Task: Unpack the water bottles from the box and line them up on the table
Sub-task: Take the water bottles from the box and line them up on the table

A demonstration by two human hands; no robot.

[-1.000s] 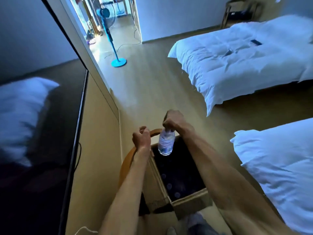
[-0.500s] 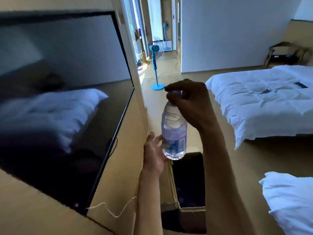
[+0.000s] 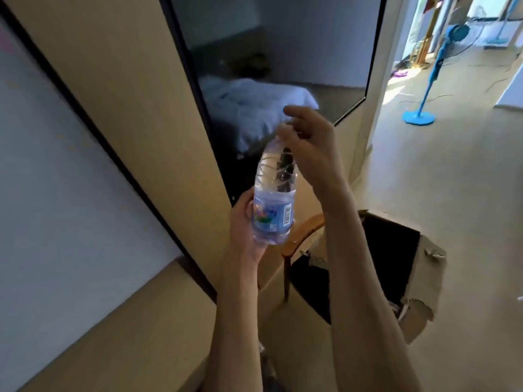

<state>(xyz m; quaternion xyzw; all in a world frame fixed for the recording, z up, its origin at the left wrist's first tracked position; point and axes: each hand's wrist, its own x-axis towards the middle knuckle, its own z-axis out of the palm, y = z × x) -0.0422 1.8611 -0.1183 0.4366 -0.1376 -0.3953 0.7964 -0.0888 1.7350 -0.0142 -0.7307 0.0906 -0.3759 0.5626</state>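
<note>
clear plastic bottle (image 3: 273, 199) held in the air above the box (image 3: 393, 267): left hand (image 3: 246, 230) grips its base, right hand (image 3: 308, 145) pinches the neck. step: carrying. next: stand it on the tabletop (image 3: 119, 329).

Dim, bluish indoor light overall. Bright daylight from the doorway (image 3: 481, 38) at upper right, sunlit patch on the floor (image 3: 452, 165) there. Dark, glossy TV screen (image 3: 283, 52) reflecting the room. Slight motion blur; wide-angle bending at edges.
</note>
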